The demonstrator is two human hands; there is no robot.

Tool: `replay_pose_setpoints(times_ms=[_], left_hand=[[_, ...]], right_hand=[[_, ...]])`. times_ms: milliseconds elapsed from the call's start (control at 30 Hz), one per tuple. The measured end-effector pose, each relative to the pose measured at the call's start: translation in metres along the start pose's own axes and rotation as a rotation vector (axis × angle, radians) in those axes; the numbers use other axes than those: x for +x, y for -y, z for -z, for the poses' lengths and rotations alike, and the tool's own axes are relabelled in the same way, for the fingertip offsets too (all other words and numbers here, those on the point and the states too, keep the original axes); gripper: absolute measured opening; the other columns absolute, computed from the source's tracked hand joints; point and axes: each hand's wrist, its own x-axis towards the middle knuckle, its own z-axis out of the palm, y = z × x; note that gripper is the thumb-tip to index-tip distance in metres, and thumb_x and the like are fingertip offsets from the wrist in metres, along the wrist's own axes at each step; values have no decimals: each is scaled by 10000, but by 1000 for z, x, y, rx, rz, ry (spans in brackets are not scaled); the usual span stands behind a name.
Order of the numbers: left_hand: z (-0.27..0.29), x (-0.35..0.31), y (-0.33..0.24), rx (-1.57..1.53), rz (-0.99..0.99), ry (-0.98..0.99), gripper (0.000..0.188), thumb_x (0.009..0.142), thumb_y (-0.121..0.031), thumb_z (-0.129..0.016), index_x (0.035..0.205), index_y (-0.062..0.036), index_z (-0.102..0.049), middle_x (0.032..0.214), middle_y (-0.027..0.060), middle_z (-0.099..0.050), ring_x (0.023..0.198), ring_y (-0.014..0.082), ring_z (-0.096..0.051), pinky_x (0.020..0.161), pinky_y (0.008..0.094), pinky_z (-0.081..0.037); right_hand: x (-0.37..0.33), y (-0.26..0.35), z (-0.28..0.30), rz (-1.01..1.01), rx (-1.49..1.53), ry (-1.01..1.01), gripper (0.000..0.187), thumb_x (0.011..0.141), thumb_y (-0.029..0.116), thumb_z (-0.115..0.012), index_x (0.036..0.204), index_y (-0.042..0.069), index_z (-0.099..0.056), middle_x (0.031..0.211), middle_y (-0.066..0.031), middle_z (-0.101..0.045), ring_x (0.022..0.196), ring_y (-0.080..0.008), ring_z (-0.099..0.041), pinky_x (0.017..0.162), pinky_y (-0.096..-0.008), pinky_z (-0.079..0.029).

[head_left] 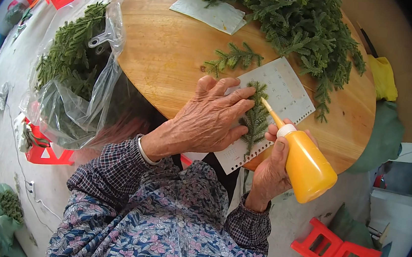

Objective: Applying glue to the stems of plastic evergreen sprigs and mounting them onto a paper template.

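My right hand (273, 170) is wrapped round a yellow squeeze bottle (311, 168) with a white collar and a long thin nozzle. The nozzle tip points at the upper part of a green artificial fir sprig (256, 121), close to its needles; whether it touches them I cannot tell. That sprig lies on a white printed sheet (288, 87) with punched holes along its edge. My left hand (213, 111) rests with fingers stretched and apart at the sprig's left side, fingertips on or beside it. Another fir sprig (234, 59) lies just beyond the sheet.
A big pile of fir sprigs (299, 25) covers the far right of the wooden table (149, 46). A folded pale cloth (208, 13) lies by it. Left of the table hangs a clear plastic bag (78, 114) with more greenery. Red stools (337, 250) stand on the floor.
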Motion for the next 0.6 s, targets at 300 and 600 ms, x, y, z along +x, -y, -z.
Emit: replay_pose_setpoints(times_ms=[300,600], left_hand=[[-1,-3,1,-38,-2,-50,408,836,-277,-627,1181,-79,-540,1365,67,-483,1238,277,-404,1019,474,-225],[0,-5,0,-18,4,-51,400,837,-283,-626,1172,-81,-541,1355,64,-491,1238,273,-407,1027,481,-211]], right_hand=[[-4,5,-1,1,-36,-5,483,804,-82,-636,1221,8,-410,1127,-228,-571,836,-287,-653,791,-338,-557],[-9,9,3,-2,-44,8,476,812,-78,-631,1223,12,-409,1141,-233,-567,838,-291,-660,796,-340,-560]])
